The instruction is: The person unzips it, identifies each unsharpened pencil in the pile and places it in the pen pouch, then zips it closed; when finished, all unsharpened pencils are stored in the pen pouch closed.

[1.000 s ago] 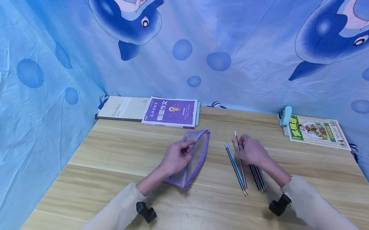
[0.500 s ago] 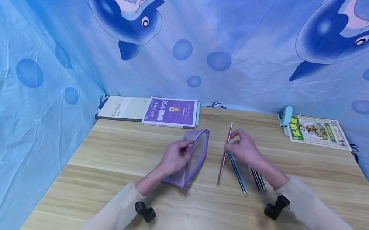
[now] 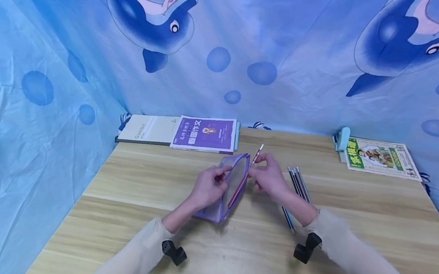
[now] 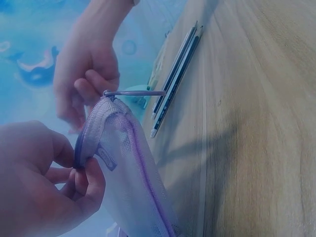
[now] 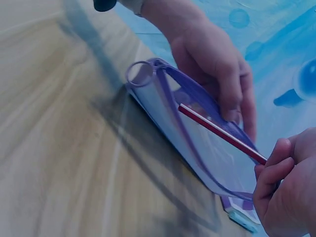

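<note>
My left hand (image 3: 208, 188) pinches the near-left edge of a purple-trimmed mesh pencil pouch (image 3: 208, 215), whose zipped mouth gapes open toward the right. In my right hand (image 3: 269, 175) a red pencil (image 5: 222, 132) is pinched near its upper part, slanting across the mouth of the pouch. In the right wrist view its lower end lies over the opening, between the two zipper edges. A round ring (image 5: 139, 74) hangs at the zipper's end. Several dark striped pencils (image 3: 298, 184) lie right of the right hand, and a blue one (image 3: 288, 218) is mostly hidden beneath the forearm.
At the back left lie a pale notebook (image 3: 149, 129) and a purple book (image 3: 204, 134). A light-blue stapler-like object (image 3: 342, 139) and a green-and-white booklet (image 3: 384, 158) sit at the back right. Blue dolphin-print cloth (image 3: 292, 38) hangs behind the wooden table (image 3: 231, 261).
The right hand has picked the red pencil up from beside the other pencils and carried it left to the pouch's mouth. My left hand keeps its hold on the pouch.
</note>
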`<state>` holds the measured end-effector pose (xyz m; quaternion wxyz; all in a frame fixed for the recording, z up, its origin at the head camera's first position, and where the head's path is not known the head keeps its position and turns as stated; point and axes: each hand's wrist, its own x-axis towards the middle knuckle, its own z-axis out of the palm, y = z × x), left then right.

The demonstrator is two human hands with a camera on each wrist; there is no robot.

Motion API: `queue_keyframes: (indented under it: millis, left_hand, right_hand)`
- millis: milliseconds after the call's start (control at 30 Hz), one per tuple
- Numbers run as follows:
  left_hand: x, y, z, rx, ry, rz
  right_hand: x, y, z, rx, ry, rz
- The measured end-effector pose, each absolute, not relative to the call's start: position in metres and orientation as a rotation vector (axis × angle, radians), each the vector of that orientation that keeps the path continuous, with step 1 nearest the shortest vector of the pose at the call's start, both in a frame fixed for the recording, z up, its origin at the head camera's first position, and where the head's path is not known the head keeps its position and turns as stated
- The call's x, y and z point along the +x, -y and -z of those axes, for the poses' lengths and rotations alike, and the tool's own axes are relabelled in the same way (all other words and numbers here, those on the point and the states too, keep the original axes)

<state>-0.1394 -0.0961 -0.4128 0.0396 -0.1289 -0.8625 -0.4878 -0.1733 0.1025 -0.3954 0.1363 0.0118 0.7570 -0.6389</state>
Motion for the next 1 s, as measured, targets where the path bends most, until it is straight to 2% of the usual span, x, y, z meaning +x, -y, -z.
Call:
queue_keyframes:
  millis: [433, 1000]
  left_hand:
    - [-0.138, 0.097, 0.414, -0.413, 2.628, 1.473]
    - [-0.141, 0.099, 0.414, -0.447, 2.554, 1.470]
  right_hand:
    - [-0.159, -0.076, 0.412, -0.003, -2.217, 1.782]
    - [-0.162, -0.067, 0.413, -0.110, -2.293, 1.700]
